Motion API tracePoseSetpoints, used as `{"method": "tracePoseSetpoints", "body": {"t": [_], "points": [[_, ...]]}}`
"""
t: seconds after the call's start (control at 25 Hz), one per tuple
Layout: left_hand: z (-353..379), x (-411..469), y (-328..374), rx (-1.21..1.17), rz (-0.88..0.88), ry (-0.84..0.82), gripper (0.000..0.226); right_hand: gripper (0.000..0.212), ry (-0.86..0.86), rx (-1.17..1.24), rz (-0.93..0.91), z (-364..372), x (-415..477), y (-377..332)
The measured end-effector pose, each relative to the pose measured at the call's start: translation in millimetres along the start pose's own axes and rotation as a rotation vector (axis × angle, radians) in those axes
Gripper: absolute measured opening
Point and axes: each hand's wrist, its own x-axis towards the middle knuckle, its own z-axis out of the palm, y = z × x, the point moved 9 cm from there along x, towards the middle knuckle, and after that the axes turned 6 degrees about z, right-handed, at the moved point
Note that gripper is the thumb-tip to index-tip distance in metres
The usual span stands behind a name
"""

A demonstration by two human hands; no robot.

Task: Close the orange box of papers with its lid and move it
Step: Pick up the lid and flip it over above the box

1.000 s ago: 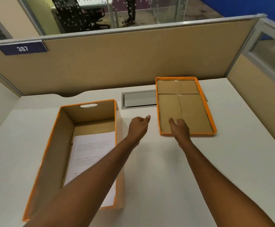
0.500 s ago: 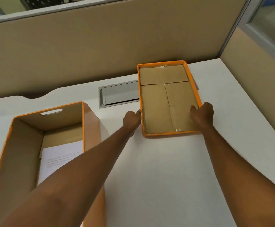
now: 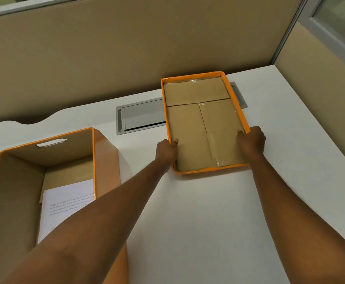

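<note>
The orange lid (image 3: 200, 128) lies upside down on the white desk, its brown cardboard inside facing up. My left hand (image 3: 166, 151) grips its left rim with the thumb inside. My right hand (image 3: 251, 140) grips the right rim the same way. The open orange box (image 3: 103, 158) stands at the left, with printed white papers (image 3: 64, 203) on its bottom. My left forearm crosses over the box's near right corner.
A grey metal cable hatch (image 3: 140, 117) is set into the desk (image 3: 198, 222) behind the lid, partly covered by it. Beige partition walls (image 3: 126, 48) close the desk at the back and on the right.
Both hands went from reaching toward the lid to closing on its two long rims. The view has tilted down and moved closer.
</note>
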Motion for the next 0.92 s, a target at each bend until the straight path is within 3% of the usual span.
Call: {"method": "tracePoseSetpoints", "body": {"t": [0.12, 0.4, 0.76, 0.92], "points": [[-15.2, -17.5, 0.1, -0.073, 0.012, 0.079, 0.034, 0.019, -0.068, 0.003, -0.02, -1.5, -16.0, -5.1], [-58.1, -77.2, -11.2, -0.193, 0.027, 0.149, 0.027, 0.023, -0.144, -0.042, -0.031, -17.8, -83.7, -9.8], [-126.6, -165.4, -15.0, -0.211, 0.123, 0.186, 0.026, 0.053, -0.215, -0.087, -0.077, -60.2, -177.1, -6.5], [-145.3, -193.3, -27.8, -0.327, 0.111, 0.158, 0.027, 0.056, -0.386, 0.11, -0.14, -84.7, -214.8, -9.7]]}}
